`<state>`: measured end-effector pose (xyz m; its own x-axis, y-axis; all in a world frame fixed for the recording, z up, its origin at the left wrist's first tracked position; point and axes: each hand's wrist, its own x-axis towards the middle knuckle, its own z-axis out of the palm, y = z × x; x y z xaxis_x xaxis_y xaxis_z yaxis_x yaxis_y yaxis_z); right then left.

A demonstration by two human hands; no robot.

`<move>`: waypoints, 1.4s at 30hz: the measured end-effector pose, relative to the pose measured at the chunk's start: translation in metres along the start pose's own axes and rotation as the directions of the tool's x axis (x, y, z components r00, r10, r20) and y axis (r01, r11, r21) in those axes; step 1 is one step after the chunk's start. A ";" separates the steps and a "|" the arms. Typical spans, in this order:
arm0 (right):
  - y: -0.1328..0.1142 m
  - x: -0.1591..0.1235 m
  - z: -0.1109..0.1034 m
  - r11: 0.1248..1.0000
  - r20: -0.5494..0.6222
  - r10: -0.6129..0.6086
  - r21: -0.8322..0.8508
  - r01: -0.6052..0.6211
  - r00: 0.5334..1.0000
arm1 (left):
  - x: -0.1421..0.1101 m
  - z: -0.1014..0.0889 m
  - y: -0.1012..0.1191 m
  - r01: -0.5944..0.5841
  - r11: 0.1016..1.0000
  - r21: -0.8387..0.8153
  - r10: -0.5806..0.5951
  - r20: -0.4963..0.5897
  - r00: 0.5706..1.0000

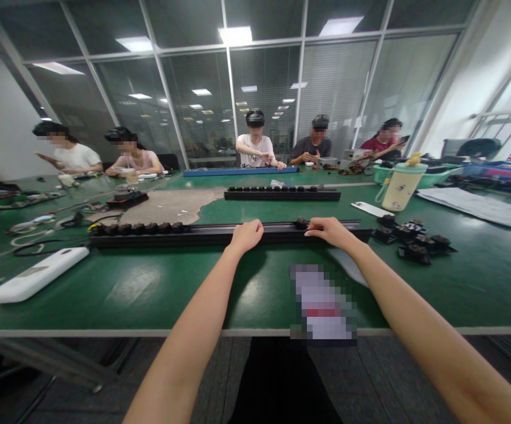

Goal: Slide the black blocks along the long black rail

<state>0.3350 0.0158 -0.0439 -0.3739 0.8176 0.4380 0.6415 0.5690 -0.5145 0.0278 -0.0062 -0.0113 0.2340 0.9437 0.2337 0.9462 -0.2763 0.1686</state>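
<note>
crosswise black rail (277, 234), left hand (247, 235) gripping it, right hand (328, 231) at module (301, 223), grip unclear

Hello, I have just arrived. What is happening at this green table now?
The person wearing the camera has the left hand on a long black rail, while the right hand is at the rail beside a small black piece. A row of similar pieces sits along its left part, and more loose pieces lie on the table to the right. Across the table, another person has a hand on a long blue bar.
</note>
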 end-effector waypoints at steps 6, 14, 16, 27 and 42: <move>0.000 0.000 0.001 0.999 -0.009 0.011 -0.036 -0.011 1.000 | 0.000 0.000 0.001 -0.001 1.000 -0.006 0.001 -0.001 1.000; -0.001 0.001 0.001 0.999 -0.013 0.037 -0.038 -0.038 0.999 | 0.000 0.000 0.001 -0.001 1.000 -0.001 0.001 -0.001 1.000; -0.001 0.001 0.001 0.999 -0.013 0.042 -0.032 -0.042 0.999 | 0.000 0.000 0.001 -0.001 1.000 0.001 0.001 0.000 1.000; -0.001 0.000 0.001 0.999 -0.020 0.047 -0.024 -0.047 0.999 | 0.001 0.001 0.000 -0.002 1.000 0.003 0.002 0.003 1.000; -0.002 -0.001 -0.001 0.999 -0.045 -0.010 -0.040 0.009 0.999 | -0.002 -0.002 0.001 0.009 1.000 -0.013 -0.009 0.007 1.000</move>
<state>0.3347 0.0140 -0.0424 -0.3502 0.8069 0.4757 0.6645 0.5719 -0.4810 0.0276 -0.0082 -0.0098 0.2266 0.9475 0.2255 0.9453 -0.2697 0.1832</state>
